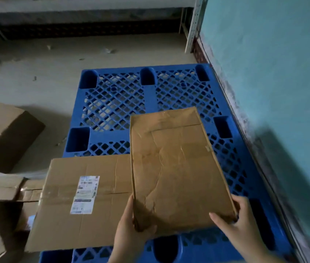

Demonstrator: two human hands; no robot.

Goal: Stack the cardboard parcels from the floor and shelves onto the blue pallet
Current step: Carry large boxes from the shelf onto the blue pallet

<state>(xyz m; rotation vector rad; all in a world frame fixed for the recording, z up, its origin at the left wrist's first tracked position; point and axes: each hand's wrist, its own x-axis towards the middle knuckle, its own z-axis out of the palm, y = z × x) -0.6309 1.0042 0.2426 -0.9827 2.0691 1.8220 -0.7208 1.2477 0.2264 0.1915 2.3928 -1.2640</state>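
A blue lattice pallet (pixel 116 103) lies on the floor beside a teal wall. On its near left part sits a flat cardboard parcel (pixel 70 230) with a white shipping label. A second, creased brown parcel (pixel 177 168) is held over the pallet's right half, its left edge overlapping the labelled parcel. My left hand (pixel 129 234) grips its near left corner. My right hand (pixel 235 223) grips its near right corner, thumb on top and fingers round the edge.
Several more cardboard boxes (pixel 4 133) stand on the floor at the left, some stacked and taped. The teal wall (pixel 273 82) runs close along the pallet's right side. A metal shelf frame (pixel 192 25) stands at the far end above dusty concrete floor (pixel 55 59).
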